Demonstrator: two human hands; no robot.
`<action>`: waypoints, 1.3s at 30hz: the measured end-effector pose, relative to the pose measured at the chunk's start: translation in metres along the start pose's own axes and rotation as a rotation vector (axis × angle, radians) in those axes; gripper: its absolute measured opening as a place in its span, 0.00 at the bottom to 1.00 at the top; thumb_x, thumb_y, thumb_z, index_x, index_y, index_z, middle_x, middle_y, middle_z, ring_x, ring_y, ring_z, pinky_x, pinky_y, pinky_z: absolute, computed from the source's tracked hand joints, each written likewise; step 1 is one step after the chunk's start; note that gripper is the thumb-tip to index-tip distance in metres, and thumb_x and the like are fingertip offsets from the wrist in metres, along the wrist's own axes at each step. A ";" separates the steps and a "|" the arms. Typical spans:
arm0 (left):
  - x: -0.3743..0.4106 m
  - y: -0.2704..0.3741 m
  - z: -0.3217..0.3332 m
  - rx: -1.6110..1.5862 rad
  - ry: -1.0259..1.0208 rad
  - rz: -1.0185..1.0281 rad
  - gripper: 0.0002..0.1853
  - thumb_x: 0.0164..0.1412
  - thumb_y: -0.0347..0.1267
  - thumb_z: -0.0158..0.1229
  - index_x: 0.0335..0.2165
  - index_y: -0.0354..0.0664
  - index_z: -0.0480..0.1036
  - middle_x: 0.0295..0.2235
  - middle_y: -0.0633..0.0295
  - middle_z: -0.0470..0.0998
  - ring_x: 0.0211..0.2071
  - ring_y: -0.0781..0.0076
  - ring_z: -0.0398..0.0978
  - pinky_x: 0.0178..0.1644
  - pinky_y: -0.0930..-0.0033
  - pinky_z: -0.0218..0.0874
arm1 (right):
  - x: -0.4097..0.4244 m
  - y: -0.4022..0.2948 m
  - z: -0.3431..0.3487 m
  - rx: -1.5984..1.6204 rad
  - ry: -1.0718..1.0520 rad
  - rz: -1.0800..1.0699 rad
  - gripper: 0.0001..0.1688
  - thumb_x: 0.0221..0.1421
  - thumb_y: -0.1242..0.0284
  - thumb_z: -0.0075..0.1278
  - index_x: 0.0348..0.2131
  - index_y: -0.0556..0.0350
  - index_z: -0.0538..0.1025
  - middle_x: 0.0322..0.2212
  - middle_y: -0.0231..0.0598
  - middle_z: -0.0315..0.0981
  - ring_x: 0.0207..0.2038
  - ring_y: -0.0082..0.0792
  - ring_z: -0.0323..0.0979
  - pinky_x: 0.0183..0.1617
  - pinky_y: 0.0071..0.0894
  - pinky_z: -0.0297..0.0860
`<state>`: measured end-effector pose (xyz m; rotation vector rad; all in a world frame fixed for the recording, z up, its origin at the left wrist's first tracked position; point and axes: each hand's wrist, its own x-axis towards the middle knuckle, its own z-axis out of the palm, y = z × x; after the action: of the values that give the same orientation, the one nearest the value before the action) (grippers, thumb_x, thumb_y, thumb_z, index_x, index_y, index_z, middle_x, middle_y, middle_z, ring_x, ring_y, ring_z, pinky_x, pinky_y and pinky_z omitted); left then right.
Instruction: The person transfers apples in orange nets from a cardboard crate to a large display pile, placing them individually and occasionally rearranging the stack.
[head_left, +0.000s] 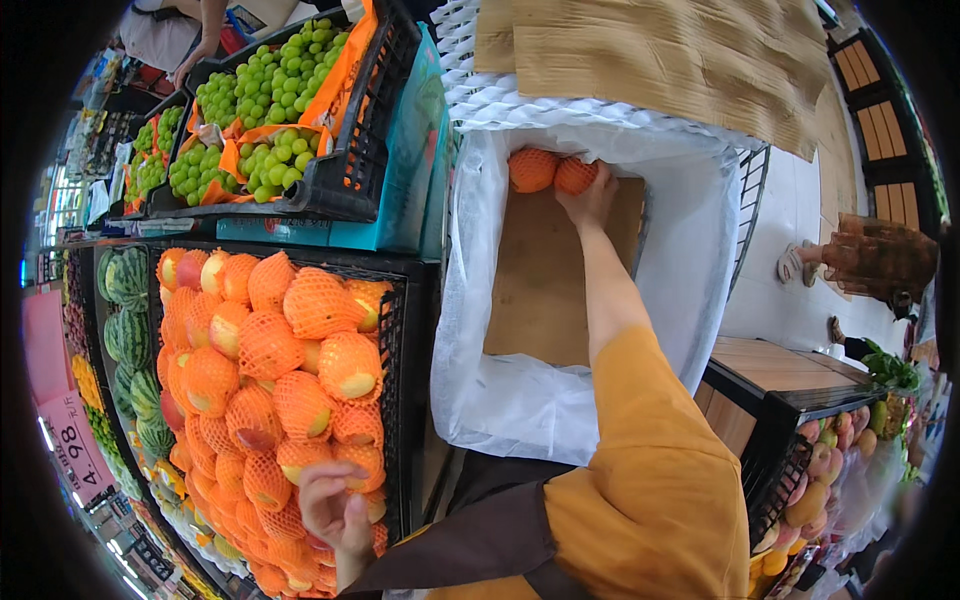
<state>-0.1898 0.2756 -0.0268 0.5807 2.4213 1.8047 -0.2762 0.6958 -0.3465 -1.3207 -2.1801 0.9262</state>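
My right hand (589, 196) reaches deep into a cart basket lined with white sheeting (686, 225). Its fingers close around a round fruit in an orange foam net (574, 174), by the far wall. Touching that fruit on the left is a second netted fruit (532, 170). Brown cardboard (551, 277) covers the basket's floor. Over the near right part of a heap of yellow-red fruit in orange nets (264, 345), my left hand (337, 506) hovers with its fingers apart and slightly curled, holding nothing visible.
Green grapes (281, 82) fill a black crate (360, 142) at upper left, near another person's hand (196, 58). Watermelons (129, 337) lie left of the heap. Rippled cardboard (660, 67) tops the basket's far side. A wooden stand (780, 367) and a person's skirt (881, 251) are on the right.
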 end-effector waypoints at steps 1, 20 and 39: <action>0.006 -0.002 0.015 -0.113 -0.032 -0.015 0.13 0.51 0.28 0.54 0.36 0.36 0.65 0.34 0.51 0.68 0.32 0.65 0.68 0.36 0.64 0.65 | -0.001 0.008 -0.004 0.221 -0.048 0.094 0.51 0.34 0.66 0.63 0.54 0.47 0.52 0.53 0.46 0.50 0.54 0.48 0.54 0.55 0.41 0.58; 0.058 -0.052 0.143 -1.298 -0.377 -0.803 0.48 0.45 0.66 0.48 0.56 0.50 0.52 0.55 0.62 0.59 0.56 0.64 0.57 0.57 0.53 0.51 | -0.046 -0.095 -0.137 0.940 -0.867 -0.035 0.35 0.44 0.66 0.59 0.50 0.51 0.62 0.54 0.43 0.55 0.57 0.39 0.53 0.57 0.38 0.53; 0.066 -0.053 0.079 -1.371 0.064 -0.580 0.40 0.45 0.39 0.63 0.52 0.54 0.49 0.52 0.65 0.58 0.54 0.69 0.57 0.57 0.57 0.51 | -0.007 -0.022 0.040 -0.293 -0.261 -0.330 0.43 0.35 0.63 0.63 0.49 0.47 0.58 0.49 0.45 0.56 0.49 0.58 0.58 0.48 0.54 0.62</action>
<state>-0.2428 0.3569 -0.0897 -0.2867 0.7086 2.4713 -0.3128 0.6698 -0.3585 -0.9512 -2.7151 0.7001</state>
